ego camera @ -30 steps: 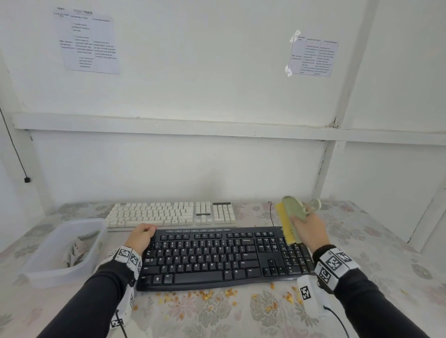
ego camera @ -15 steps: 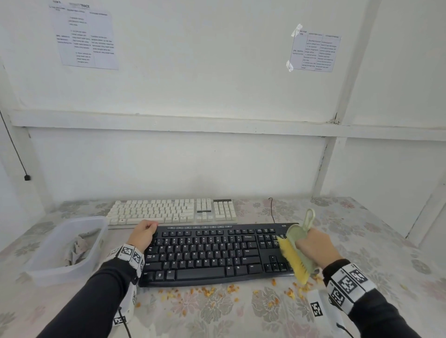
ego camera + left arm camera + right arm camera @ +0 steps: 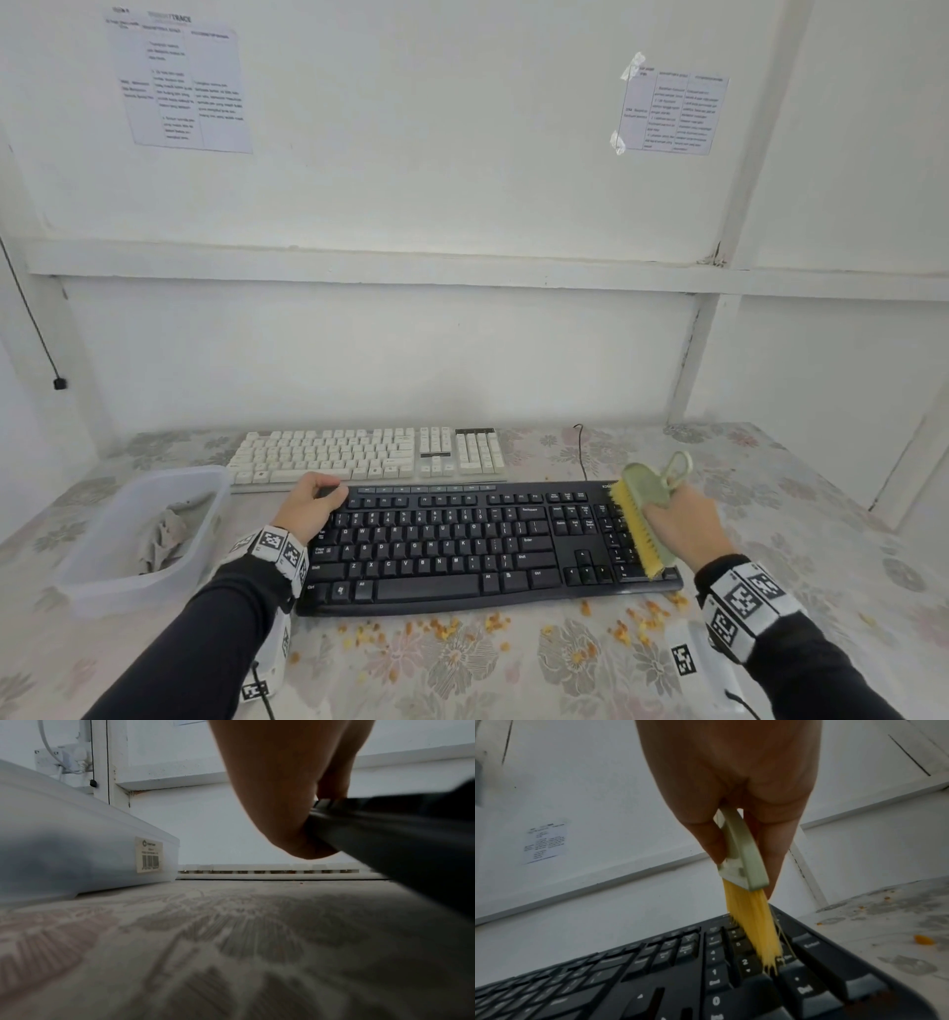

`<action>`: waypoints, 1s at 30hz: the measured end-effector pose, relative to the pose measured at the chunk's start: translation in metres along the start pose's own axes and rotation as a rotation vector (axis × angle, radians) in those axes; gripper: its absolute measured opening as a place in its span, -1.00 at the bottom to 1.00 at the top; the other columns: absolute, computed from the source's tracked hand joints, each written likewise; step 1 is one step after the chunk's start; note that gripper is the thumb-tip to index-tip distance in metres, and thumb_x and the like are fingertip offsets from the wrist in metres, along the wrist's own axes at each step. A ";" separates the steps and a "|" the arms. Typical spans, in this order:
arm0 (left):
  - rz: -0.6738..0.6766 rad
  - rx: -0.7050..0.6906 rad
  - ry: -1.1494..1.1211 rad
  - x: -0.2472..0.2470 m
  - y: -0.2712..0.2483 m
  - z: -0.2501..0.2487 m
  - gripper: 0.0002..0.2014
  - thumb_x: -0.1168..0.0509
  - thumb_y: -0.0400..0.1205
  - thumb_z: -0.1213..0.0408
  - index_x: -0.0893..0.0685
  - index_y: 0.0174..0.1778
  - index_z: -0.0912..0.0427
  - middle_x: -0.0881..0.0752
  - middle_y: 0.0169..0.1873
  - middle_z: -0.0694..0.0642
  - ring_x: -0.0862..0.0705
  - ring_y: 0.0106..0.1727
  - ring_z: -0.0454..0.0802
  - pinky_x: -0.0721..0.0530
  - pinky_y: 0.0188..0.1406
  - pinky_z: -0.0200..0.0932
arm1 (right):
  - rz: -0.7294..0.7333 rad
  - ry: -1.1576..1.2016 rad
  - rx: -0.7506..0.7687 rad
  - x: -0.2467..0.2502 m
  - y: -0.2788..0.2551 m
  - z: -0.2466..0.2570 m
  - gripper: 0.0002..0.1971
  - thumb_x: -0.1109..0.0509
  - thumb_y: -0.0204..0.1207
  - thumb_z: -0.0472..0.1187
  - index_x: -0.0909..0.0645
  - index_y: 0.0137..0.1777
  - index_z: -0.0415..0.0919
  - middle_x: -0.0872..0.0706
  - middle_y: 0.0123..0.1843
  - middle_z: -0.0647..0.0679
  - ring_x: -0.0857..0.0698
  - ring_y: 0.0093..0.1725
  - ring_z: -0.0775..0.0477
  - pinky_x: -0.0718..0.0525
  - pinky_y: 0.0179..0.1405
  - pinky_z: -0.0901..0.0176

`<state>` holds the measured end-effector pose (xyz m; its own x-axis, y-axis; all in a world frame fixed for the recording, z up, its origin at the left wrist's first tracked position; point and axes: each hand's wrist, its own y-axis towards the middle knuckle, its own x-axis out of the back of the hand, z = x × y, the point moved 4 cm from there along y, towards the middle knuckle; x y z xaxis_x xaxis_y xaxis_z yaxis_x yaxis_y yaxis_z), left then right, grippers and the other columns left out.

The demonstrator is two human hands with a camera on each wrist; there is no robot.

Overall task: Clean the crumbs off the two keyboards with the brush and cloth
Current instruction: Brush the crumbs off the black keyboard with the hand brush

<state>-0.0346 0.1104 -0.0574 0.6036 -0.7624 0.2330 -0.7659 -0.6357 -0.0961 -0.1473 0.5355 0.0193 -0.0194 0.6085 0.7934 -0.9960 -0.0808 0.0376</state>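
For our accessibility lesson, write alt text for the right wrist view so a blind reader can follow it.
A right hand grips a pale green brush, its yellow bristles pressed onto the number pad of a black keyboard. Orange crumbs lie on the floral tablecloth to the right, before a white wall.

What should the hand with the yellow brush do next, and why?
Probably sweep the brush toward the front edge of the black keyboard. The right hand grips it with the bristles down on the number keys, and the orange crumbs lie on the tablecloth just past that edge. The left hand holds the keyboard's far left corner, steadying it.
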 end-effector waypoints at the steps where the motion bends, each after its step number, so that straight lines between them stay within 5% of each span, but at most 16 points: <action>1: 0.000 -0.001 -0.004 0.000 0.000 0.000 -0.89 -0.32 0.61 0.36 -0.55 -0.15 0.07 -0.64 0.02 0.19 -0.59 0.13 0.16 -0.50 0.38 0.17 | 0.017 -0.001 -0.014 0.001 -0.004 -0.002 -0.72 -0.20 0.59 -0.33 -0.37 -0.38 -0.22 -0.49 -0.45 -0.06 -0.50 -0.47 0.04 -0.46 -0.49 0.34; 6: 0.000 0.006 -0.017 -0.001 0.001 0.001 -0.90 -0.32 0.61 0.35 -0.55 -0.15 0.08 -0.64 0.00 0.17 -0.60 0.15 0.18 -0.50 0.37 0.18 | 0.082 -0.082 -0.106 0.012 -0.008 -0.009 -0.76 -0.25 0.52 -0.28 -0.35 -0.37 -0.21 -0.48 -0.41 -0.07 -0.47 -0.45 0.03 -0.40 -0.51 0.32; 13: -0.007 -0.011 -0.018 0.000 0.001 0.000 -0.93 -0.31 0.61 0.35 -0.55 -0.13 0.11 -0.64 -0.04 0.15 -0.61 0.12 0.19 -0.53 0.33 0.17 | -0.168 0.010 -0.007 0.020 0.003 0.008 -0.68 -0.22 0.62 -0.23 -0.46 -0.37 -0.34 -0.50 -0.50 -0.09 -0.47 -0.52 0.05 -0.32 -0.60 0.31; 26: -0.041 -0.086 0.050 -0.002 0.000 -0.004 -0.90 -0.31 0.61 0.40 -0.53 -0.01 0.25 -0.59 -0.03 0.12 -0.53 0.06 0.07 -0.45 0.26 -0.02 | 0.102 -0.227 -0.156 0.018 -0.017 -0.015 -0.75 -0.32 0.48 -0.27 -0.32 -0.36 -0.20 -0.47 -0.39 -0.07 -0.47 -0.43 0.06 -0.39 -0.53 0.34; 30: -0.039 -0.074 0.049 -0.001 0.000 -0.003 -0.89 -0.31 0.61 0.39 -0.54 0.00 0.24 -0.60 -0.02 0.13 -0.54 0.07 0.08 -0.46 0.26 0.00 | -0.130 -0.049 -0.110 0.035 -0.013 -0.008 -0.72 -0.24 0.57 -0.23 -0.42 -0.34 -0.36 -0.47 -0.48 -0.11 -0.45 -0.48 0.01 -0.37 -0.50 0.22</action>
<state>-0.0358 0.1121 -0.0545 0.6229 -0.7296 0.2823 -0.7576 -0.6526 -0.0151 -0.1361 0.5643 0.0417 0.1117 0.5684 0.8152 -0.9934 0.0844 0.0773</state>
